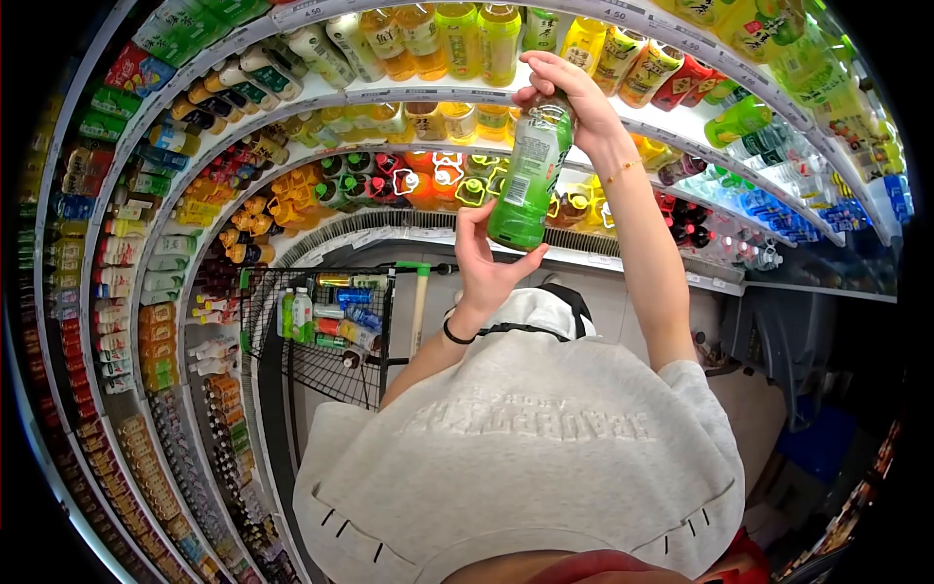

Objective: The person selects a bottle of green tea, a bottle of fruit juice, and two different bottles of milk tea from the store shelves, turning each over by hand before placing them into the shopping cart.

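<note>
A green drink bottle (533, 170) with a printed label and barcode is held up, tilted, in front of the shelves. My right hand (572, 92) grips it around the neck, and its cap is hidden by the fingers. At the lower end, my left hand (486, 263) holds the base between thumb and fingers. Behind the bottle, rows of yellow and amber drink bottles (457, 44) stand on the shelf.
To my left is a black wire shopping cart (375, 375) with a green-and-cream handle (420, 307); bottles and cans (342, 326) lie inside. Curved drink shelves (321, 102) wrap around the front and left. Dark grey bins or equipment (778, 331) stand at right.
</note>
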`<state>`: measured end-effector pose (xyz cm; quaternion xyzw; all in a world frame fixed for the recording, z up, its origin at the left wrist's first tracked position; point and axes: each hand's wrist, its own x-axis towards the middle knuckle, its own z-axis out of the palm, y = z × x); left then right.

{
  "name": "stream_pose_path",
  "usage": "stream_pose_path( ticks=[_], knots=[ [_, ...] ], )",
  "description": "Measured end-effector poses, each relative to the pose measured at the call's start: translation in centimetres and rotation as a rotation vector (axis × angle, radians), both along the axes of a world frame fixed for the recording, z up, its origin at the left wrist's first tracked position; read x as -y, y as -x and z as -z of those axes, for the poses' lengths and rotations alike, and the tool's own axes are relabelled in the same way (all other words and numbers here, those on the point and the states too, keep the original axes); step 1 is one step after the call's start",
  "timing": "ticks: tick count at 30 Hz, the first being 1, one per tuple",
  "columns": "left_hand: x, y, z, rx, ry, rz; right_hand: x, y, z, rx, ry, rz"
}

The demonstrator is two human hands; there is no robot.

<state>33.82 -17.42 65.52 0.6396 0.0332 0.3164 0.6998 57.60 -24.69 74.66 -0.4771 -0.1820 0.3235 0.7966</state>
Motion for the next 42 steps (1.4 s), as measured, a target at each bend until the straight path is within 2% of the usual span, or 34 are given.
stream_pose_path(
  ticks=[3, 5, 7, 10, 14, 19, 21, 22, 24, 25, 27, 33, 37, 39, 41, 42],
  knots=[
    [0.0, 0.4, 0.0, 0.001, -0.011, 0.016, 0.0, -1.1, 1.0, 0.000, -0.063, -0.082],
    [-0.7, 0.6, 0.5, -0.126, 0.403, 0.296, 0.1, -1.3, 0.9, 0.000, -0.079, -0.105],
    [-0.8, 0.5, 0.9, -0.121, 0.381, 0.323, 0.0, -1.1, 0.8, -0.072, -0.186, -0.052],
    [-1.2, 0.7, 0.7, -0.151, 0.466, 0.416, -0.3, -1.0, 1.2, -0.101, -0.208, -0.059],
    [-1.1, 0.9, -0.5, -0.132, 0.325, 0.254, -0.9, -0.6, 1.6, -0.140, -0.284, -0.043],
    [-1.2, 0.9, -0.3, -0.101, 0.094, 0.030, -1.5, -0.3, 1.8, -0.097, -0.219, -0.056],
    [-1.8, 1.2, -0.8, -0.111, -0.262, -0.138, -1.5, -0.5, 2.4, -0.085, -0.227, -0.080],
    [-2.0, 1.3, -1.3, -0.112, -0.261, -0.140, -1.6, -0.5, 2.5, -0.088, -0.227, -0.089],
    [-2.3, 1.6, -2.3, -0.120, -0.514, -0.286, -1.8, -0.4, 2.6, -0.093, -0.226, -0.103],
    [-2.6, 1.7, -2.2, -0.121, -0.513, -0.290, -1.9, -0.2, 2.5, -0.098, -0.206, -0.089],
    [-3.3, 1.8, -1.4, -0.084, -0.687, -0.348, -2.0, 0.4, 2.4, -0.105, -0.186, -0.077],
    [-4.3, 2.4, 0.0, -0.001, -0.922, -0.362, -2.8, 1.4, 3.4, -0.295, -0.212, -0.101],
    [-4.2, 2.3, 0.0, -0.026, -0.868, -0.363, -2.9, 0.9, 4.4, -0.295, -0.106, -0.079],
    [-4.3, 2.2, 0.0, -0.170, -0.541, -0.311, -2.8, 1.0, 4.4, -0.215, -0.120, -0.035],
    [-4.6, 2.3, 0.5, -0.194, -0.442, -0.248, -2.8, 1.0, 4.2, -0.207, -0.126, -0.042],
    [-4.6, 2.4, 0.7, -0.165, -0.278, -0.124, -2.9, 1.0, 4.0, -0.181, -0.168, -0.062]
  ],
)
